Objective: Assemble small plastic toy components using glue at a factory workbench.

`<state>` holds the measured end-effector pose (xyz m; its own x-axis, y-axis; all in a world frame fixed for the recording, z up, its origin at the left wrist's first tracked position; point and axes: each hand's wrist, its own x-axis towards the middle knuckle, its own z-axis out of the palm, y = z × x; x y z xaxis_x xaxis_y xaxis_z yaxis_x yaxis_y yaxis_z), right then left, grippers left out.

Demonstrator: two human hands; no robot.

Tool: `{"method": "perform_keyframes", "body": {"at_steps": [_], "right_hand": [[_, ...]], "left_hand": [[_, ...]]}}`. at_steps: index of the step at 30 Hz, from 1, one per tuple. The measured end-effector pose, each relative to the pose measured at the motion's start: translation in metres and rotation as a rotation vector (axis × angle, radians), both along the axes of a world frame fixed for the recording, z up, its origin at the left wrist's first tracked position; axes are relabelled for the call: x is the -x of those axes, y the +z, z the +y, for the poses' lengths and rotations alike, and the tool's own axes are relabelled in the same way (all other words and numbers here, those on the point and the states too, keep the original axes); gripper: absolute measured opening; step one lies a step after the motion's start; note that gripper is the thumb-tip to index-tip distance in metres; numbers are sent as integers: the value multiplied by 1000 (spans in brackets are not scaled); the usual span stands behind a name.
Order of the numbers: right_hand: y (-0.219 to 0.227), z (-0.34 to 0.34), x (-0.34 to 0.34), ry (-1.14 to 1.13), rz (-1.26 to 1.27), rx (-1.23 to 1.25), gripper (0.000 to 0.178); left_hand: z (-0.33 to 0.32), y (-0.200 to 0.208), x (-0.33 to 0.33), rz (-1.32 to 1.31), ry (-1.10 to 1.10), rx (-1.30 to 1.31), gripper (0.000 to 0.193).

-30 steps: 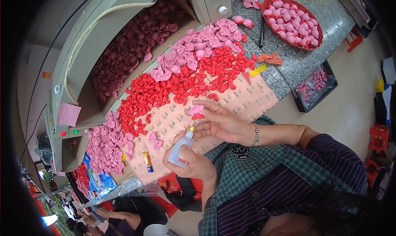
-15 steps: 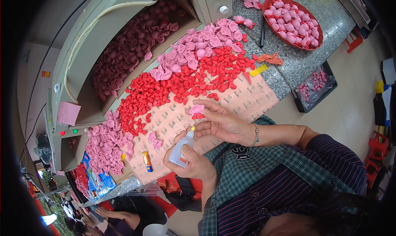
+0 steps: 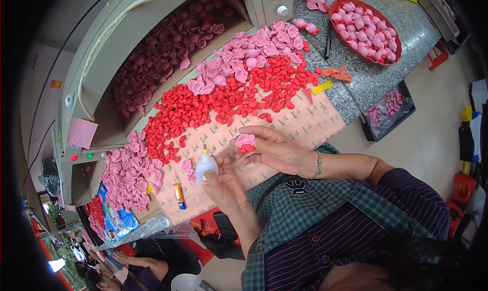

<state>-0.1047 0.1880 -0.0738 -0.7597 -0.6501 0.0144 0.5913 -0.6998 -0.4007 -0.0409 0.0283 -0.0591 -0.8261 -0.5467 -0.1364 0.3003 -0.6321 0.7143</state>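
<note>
Red bits [image 3: 223, 100] cover the pegboard [image 3: 300, 125]. Left hand [image 3: 223, 186] grips a glue bottle [image 3: 206, 166]. Right hand [image 3: 277, 149] pinches a pink piece [image 3: 245, 141].

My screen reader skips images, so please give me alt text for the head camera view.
A person's left hand holds a small white glue bottle while the right hand pinches a pink piece over a board strewn with red pieces and pink pieces.
</note>
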Motion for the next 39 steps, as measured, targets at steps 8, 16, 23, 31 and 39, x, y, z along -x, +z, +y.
{"method": "perform_keyframes", "body": {"at_steps": [8,16,23,31,39], "right_hand": [[3,-1,1,-19,33,1,38],[2,1,4,22,-57,10,41],[-1,-2,6,72,-113,86,42],[-4,4,4,22,-163,-9,42],[-2,8,4,49,-148,-36,41]], "left_hand": [[10,-2,20,-114,114,432,39],[10,-7,26,-240,166,808,40],[16,0,34,-241,66,747,26],[13,-1,33,-420,29,1235,39],[-7,5,-10,-396,411,1459,50]]}}
